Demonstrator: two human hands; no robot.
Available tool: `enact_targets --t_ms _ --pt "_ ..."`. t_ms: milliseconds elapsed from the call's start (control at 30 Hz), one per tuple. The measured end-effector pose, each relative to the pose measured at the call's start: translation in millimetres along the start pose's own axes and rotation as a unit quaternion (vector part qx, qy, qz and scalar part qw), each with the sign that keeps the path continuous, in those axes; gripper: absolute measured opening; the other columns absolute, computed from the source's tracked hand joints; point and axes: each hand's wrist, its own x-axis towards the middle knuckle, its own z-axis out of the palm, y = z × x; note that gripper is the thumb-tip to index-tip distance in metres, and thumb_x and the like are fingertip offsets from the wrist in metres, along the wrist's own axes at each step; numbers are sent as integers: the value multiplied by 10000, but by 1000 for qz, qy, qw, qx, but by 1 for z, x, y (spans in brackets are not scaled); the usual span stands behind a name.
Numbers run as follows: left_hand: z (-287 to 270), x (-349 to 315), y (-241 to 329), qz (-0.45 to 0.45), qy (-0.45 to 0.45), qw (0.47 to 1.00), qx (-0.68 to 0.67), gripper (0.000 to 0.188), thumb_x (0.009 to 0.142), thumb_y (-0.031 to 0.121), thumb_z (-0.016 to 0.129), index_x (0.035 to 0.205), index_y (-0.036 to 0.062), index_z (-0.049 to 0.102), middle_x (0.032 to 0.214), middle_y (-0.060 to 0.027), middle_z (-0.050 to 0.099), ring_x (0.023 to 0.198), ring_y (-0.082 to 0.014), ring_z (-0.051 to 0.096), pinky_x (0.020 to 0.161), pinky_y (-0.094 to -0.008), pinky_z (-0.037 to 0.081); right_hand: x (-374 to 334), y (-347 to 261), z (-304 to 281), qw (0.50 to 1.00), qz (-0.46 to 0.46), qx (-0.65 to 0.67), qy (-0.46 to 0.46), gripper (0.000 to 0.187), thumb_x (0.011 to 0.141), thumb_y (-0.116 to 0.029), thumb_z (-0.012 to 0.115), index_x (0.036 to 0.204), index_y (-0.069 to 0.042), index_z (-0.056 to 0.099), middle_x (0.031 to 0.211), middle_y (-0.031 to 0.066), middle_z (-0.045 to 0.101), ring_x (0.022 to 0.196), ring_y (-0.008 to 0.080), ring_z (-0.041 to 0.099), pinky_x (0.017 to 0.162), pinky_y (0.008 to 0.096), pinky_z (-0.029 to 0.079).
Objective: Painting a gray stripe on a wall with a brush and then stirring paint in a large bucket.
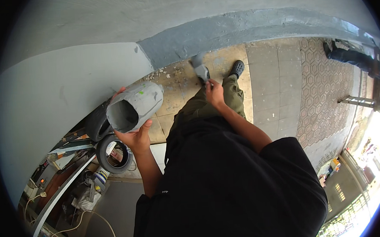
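My left hand (136, 139) is wrapped round a wide plastic bottle with its end cut off (145, 97), smeared with grey paint. The bottle is tilted, its open end toward me, and the inside looks grey and shadowed. My right hand (215, 92) is closed on the handle of a flat paintbrush (201, 70). Motion blurs the brush, whose grey head points toward the foot of the wall. A darker grey painted band (203, 37) runs along the lower wall; I cannot tell whether the bristles touch it.
Black tyres (102, 159) stand at the left, beside a cluttered shelf (65, 189) and a pale cable (98, 214). Paint-flecked yellowish tiles (171, 91) lie by my feet, with grey and patterned paving to the right. Another person's legs (359, 61) and a ladder (357, 102) are at far right.
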Motion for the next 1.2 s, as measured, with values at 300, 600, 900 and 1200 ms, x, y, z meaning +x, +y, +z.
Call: enact_targets --t_ms 300,600,900,1200 --pt "-2 -2 -5 19 -13 1000 -9 1026 725 308 969 1501 -59 407 1518 -261 477 1390 -350 498 1154 -497 439 -5 -41 -25 994 -21 47 -93 281 1014 -166 618 1123 81 695 839 263 716 742 384 717 686 429 537" --pt "18 4 6 4 -12 1000 -22 1006 719 292 976 1483 -67 430 1523 -247 481 1392 -325 501 1144 -475 463 10 -5 -41 999 -3 23 -37 283 1005 -172 630 1143 61 712 811 274 709 761 419 724 715 455 550" --pt "47 12 10 47 -24 998 -39 1015 730 309 968 1489 -72 413 1524 -247 480 1382 -331 512 1132 -467 470 90 25 -101 991 64 75 89 309 1028 -186 598 1101 92 712 771 183 725 665 268 686 667 414 534" --pt "130 17 19 60 -57 995 -52 983 758 284 945 1494 -77 403 1534 -260 456 1402 -344 495 1135 -479 475 168 92 -195 989 63 55 122 310 991 -207 628 1096 62 744 861 276 741 746 352 747 733 429 571"
